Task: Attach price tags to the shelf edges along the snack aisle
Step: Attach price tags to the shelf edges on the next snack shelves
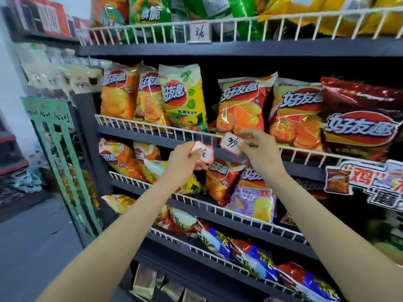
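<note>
Hands each grip one tag: left hand (185,159) on red-edged tag (204,154), right hand (255,144) on second tag (231,143).

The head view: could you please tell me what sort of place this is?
Most likely a small shop's snack aisle: chip bags behind white wire rails, a handwritten price tag on the top rail, and a promotional sign.

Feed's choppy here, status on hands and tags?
Left hand grips red-edged white paper tags. Right hand holds one handwritten tag at white wire shelf rail. Nothing blocking.
</note>
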`<state>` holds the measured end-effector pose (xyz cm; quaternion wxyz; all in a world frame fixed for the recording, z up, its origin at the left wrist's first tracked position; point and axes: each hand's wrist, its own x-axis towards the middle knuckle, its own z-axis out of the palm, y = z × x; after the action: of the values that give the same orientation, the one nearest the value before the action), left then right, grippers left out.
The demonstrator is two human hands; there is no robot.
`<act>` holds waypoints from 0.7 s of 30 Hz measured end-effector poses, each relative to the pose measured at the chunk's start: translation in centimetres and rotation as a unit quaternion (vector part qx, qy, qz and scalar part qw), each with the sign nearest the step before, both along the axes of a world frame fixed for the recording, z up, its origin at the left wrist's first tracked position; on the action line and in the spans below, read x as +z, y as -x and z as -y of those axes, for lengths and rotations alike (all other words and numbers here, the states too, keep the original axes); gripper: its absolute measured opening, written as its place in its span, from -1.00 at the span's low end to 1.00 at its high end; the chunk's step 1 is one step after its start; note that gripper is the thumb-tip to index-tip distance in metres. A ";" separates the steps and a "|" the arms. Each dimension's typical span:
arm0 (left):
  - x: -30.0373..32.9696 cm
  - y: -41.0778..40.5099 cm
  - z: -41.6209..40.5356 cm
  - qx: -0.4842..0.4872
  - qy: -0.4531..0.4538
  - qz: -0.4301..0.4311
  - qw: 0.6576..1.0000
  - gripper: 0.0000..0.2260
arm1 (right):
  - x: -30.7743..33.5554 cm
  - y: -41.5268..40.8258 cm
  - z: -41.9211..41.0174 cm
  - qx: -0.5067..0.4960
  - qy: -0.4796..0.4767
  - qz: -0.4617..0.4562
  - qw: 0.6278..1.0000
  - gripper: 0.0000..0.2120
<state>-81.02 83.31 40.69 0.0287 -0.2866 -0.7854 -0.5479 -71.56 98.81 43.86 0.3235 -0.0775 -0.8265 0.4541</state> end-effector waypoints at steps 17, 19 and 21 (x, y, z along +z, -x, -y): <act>-0.2 6.7 0.4 -0.143 -0.006 0.049 0.989 -0.53 | -1.1 6.2 3.7 -0.128 -0.109 0.010 0.986 -0.90; -0.2 6.8 0.5 -0.147 0.004 0.037 0.988 -0.52 | -1.1 6.4 3.8 -0.148 -0.098 -0.003 0.984 -0.88; -0.4 7.0 0.6 -0.151 0.010 0.033 0.988 -0.52 | -1.1 6.5 4.1 -0.163 -0.090 -0.018 0.982 -0.87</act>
<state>-88.04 82.75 40.32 -0.0827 -0.3837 -0.7394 -0.5470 -78.04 94.73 42.79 0.4137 -0.1730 -0.8343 0.3206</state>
